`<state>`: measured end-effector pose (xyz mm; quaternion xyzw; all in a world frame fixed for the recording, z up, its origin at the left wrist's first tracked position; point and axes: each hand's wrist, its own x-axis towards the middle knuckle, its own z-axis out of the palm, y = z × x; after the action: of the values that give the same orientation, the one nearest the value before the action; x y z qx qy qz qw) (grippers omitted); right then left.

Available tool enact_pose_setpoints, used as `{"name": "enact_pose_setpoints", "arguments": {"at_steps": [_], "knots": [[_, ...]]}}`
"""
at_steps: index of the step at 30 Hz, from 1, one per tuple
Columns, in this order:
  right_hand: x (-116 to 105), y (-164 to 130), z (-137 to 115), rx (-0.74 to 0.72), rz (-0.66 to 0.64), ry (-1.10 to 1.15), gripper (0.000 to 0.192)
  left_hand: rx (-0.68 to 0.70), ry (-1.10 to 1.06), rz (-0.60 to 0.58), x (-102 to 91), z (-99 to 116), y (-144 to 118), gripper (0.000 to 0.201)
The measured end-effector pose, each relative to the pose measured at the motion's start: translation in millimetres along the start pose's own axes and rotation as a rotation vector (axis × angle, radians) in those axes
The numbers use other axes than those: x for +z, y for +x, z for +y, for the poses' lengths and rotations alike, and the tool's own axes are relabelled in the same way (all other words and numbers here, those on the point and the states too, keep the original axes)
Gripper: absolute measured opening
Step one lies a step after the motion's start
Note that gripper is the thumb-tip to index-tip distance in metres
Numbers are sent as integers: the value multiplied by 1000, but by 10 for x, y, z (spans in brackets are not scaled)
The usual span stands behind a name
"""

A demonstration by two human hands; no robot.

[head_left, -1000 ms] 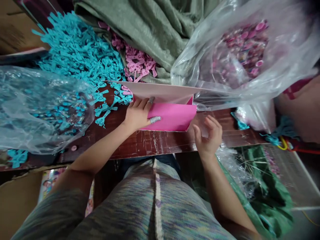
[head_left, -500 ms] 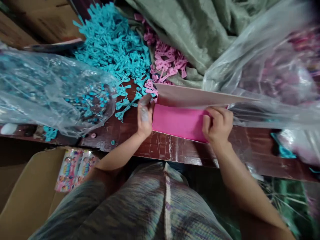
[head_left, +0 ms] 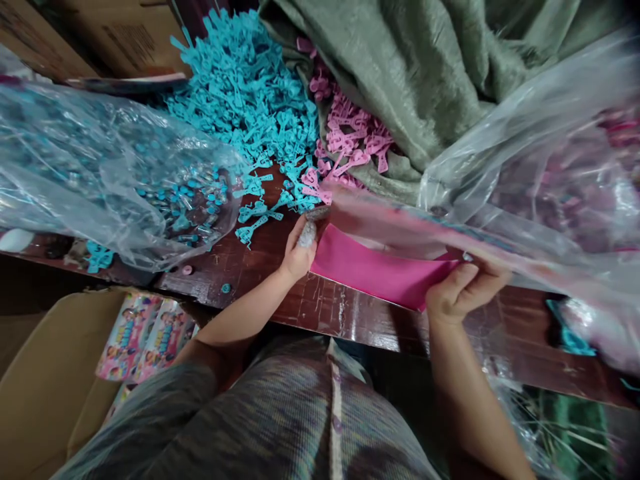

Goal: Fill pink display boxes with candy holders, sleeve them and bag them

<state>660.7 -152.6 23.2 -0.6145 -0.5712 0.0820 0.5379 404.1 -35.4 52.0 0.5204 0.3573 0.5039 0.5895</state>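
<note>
Clear bag of blue pieces [head_left: 100, 180] far left; loose blue plastic pieces [head_left: 245, 107] heaped beside it. Left hand [head_left: 299, 250] pinches the left edge of the pink card [head_left: 380, 273], fingers closed on it. Card lies on the wooden table [head_left: 320, 307], part folded, flap raised and blurred. Right hand [head_left: 463, 290] grips its right corner. Fold looks begun, not creased flat.

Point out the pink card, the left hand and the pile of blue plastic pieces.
pink card [head_left: 373, 270]: head view, on its flat pink face between the hands.
left hand [head_left: 299, 250]: head view, on the knuckles gripping the card's left end.
blue pieces [head_left: 240, 100]: head view, middle of the heap.
</note>
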Motion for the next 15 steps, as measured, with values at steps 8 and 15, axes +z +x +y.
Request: {"name": "enact_pose_setpoints", "arguments": {"at_steps": [8,15], "knots": [[-61,-37,45,-49,341,-81,33,-47,1,-194,-61,187,-45,68],[-5,-94,121,-156,434,-160,30,-146,-346,-182,-26,206,56,46]]}}
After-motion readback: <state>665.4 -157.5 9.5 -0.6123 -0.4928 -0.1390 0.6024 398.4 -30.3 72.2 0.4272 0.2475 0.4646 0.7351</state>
